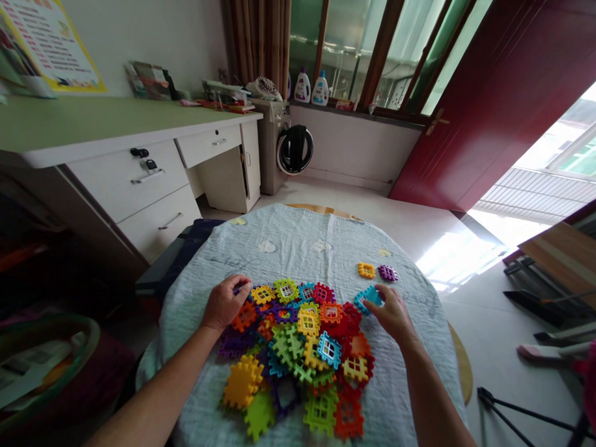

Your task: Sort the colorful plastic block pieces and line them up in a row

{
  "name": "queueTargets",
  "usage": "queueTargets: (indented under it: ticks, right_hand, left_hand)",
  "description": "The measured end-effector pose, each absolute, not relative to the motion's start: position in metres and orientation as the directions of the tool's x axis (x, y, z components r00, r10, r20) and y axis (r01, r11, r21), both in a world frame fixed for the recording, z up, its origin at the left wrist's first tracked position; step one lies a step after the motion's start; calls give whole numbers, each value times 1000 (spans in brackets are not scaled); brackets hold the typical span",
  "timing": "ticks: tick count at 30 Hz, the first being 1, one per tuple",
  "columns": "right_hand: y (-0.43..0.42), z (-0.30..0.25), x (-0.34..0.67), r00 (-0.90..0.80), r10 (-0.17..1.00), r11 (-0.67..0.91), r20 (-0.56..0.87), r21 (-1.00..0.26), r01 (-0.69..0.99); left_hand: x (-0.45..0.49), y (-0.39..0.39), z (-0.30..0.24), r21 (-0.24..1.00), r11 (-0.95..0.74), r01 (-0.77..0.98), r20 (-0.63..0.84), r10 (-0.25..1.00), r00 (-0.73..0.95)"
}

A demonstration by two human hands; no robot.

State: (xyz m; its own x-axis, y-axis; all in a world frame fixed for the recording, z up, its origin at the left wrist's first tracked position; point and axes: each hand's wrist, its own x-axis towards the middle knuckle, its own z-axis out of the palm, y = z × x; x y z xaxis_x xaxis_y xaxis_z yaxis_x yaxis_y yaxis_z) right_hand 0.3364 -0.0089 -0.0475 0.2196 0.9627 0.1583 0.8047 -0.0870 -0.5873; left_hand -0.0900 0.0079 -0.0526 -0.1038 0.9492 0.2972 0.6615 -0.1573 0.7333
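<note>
A pile of colourful plastic interlocking building tiles (288, 346), many with window-like grids, lies on the cloth-covered table. My right hand (395, 315) is closed on a blue interlocking tile (367, 297) at the pile's upper right edge, thumb and fingers at its right side. At the upper left edge, my left hand (225, 302) has its fingers curled together around a purple tile (238, 288), which they mostly hide. Beyond my right hand, a yellow window tile (367, 270) and a purple window tile (388, 273) lie side by side, apart from the pile.
The round table (297, 233) wears a pale blue cloth. Behind it are a white desk (133, 172) with drawers, a washing machine (271, 144) with its door ajar, and a red door (478, 106). A basket (91, 347) stands at lower left, a black tripod leg (511, 413) at right.
</note>
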Motion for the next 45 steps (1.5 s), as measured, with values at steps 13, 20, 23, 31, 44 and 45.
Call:
queueTargets:
  ticks: [13, 20, 23, 31, 44, 45]
  right_hand:
    - [-9, -55, 322, 160, 986, -138, 47, -312, 940]
    - [-8, -55, 317, 169, 985, -148, 46, -291, 945]
    - [-8, -54, 317, 166, 985, -145, 55, -270, 952]
    - [33, -28, 311, 74, 994, -53, 78, -239, 970]
    - [119, -20, 293, -135, 977, 107, -162, -170, 980]
    - [120, -21, 294, -142, 975, 113, -172, -168, 979]
  left_hand:
    - [-90, 9, -54, 732, -165, 661, 298, 950, -93]
    - [-90, 8, -53, 726, -167, 667, 302, 949, -90]
    - [-91, 8, -55, 724, -184, 665, 315, 946, -81]
    - [-93, 9, -57, 703, -219, 677, 351, 934, -62]
    - [-93, 9, -56, 687, -217, 693, 355, 933, -60]
    - [-93, 8, -56, 689, -216, 691, 355, 933, -62]
